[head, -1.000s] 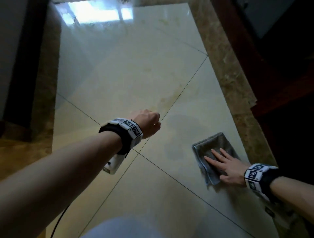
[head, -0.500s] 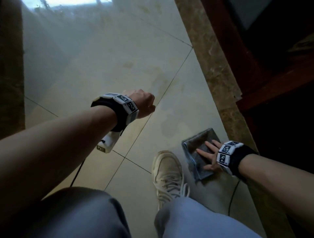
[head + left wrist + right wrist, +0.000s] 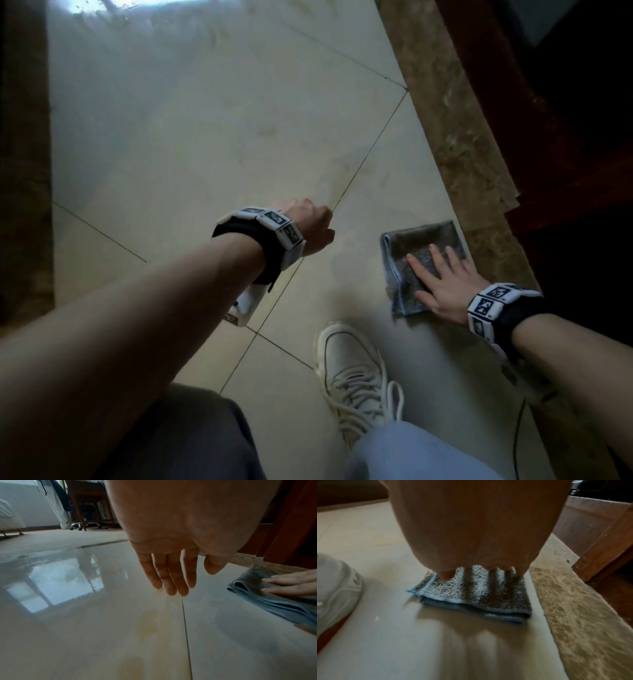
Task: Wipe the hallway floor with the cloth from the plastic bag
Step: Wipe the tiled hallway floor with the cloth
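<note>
1. Down on the floor [image 3: 205, 144], the right hand [image 3: 445, 287] lies flat on the folded cloth [image 3: 411, 240], fingers [image 3: 419, 269] straight and spread, pressing it to the tile without curling round it.
2. From the right wrist view the cloth [image 3: 471, 592] shows a grey speckled pile with a light blue stitched edge, folded into several layers, its open edges facing the camera.
3. That cloth sits on a cream tile just beside the brown mottled stone border [image 3: 455, 144], its far edge close to the border strip; whether the two touch I cannot tell.
4. Meanwhile the left hand [image 3: 310, 228] hangs above the floor with nothing in it; the left wrist view shows its fingers [image 3: 169, 577] extended and relaxed, pointing down toward a grout line [image 3: 186, 635].
5. Both wrists carry black bands with white marker blocks; the left wristband [image 3: 274, 236] is seen from above.
6. A cream lace-up sneaker [image 3: 352, 377] stands on the tile near the cloth, on its near left side, apart from it.
7. Yellowish stains [image 3: 149, 626] mark the glossy tile below the left hand, and a window reflection [image 3: 56, 580] shines on the floor to its left.
8. Dark red-brown woodwork [image 3: 555, 171] rises beyond the stone border.
</note>
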